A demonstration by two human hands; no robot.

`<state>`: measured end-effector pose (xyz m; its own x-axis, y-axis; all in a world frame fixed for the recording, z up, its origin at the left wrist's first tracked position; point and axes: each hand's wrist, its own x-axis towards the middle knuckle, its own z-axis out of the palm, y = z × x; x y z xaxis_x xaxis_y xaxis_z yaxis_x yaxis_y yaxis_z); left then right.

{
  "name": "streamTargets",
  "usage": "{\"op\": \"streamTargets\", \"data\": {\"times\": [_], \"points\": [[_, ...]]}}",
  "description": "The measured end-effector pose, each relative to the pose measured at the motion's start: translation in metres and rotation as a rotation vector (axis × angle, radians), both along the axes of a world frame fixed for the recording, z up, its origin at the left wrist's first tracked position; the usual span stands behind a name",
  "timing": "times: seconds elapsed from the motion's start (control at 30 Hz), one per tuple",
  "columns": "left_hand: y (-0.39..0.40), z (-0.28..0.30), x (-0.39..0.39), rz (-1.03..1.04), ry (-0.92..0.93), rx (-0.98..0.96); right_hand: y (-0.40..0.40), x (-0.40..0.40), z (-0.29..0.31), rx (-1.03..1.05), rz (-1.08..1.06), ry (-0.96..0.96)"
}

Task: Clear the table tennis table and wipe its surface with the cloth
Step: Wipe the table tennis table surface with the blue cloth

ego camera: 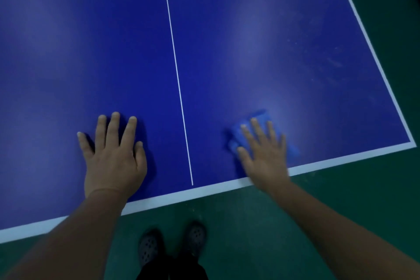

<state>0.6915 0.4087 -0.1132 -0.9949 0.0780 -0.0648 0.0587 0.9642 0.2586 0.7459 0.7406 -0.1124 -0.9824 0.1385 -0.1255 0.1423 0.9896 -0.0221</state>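
Stretching away from you is the table tennis table (227, 29), its top a smooth, matte blue sheet that is catching soft patches of light; a thin white centre line (176, 70) is running from near to far, and a broader white border (204, 190) is tracing the near edge and the right side. Faint pale scuffs are showing on the blue toward the far right. Below the near edge the green floor (261, 223) is looking dull and lightly speckled, and your two dark perforated clogs (170, 243) are standing on it.

Your left hand (113, 157) is lying flat on the table left of the centre line, fingers straight and spread, holding nothing. Your right hand (264, 152) is pressing flat, fingers extended and spread, on the cloth (261, 118), a soft, bunched blue rag near the table's near right corner; both are looking blurred.
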Motion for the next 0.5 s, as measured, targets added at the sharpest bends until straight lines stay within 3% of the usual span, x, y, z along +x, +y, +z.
{"op": "streamTargets", "data": {"times": [0.1,0.23,0.4,0.5], "points": [[0.000,-0.001,0.000,-0.049,0.017,0.001,0.052,-0.002,0.005,0.000,-0.292,-0.073],[0.001,0.001,-0.001,-0.062,0.023,-0.042,0.047,-0.013,0.007,-0.014,-0.417,-0.031],[0.001,-0.001,-0.002,-0.064,0.021,-0.118,0.052,-0.026,0.009,-0.042,-0.438,-0.051],[0.025,0.006,0.001,-0.018,0.024,-0.104,0.056,-0.038,0.008,-0.062,-0.343,-0.042]]}}
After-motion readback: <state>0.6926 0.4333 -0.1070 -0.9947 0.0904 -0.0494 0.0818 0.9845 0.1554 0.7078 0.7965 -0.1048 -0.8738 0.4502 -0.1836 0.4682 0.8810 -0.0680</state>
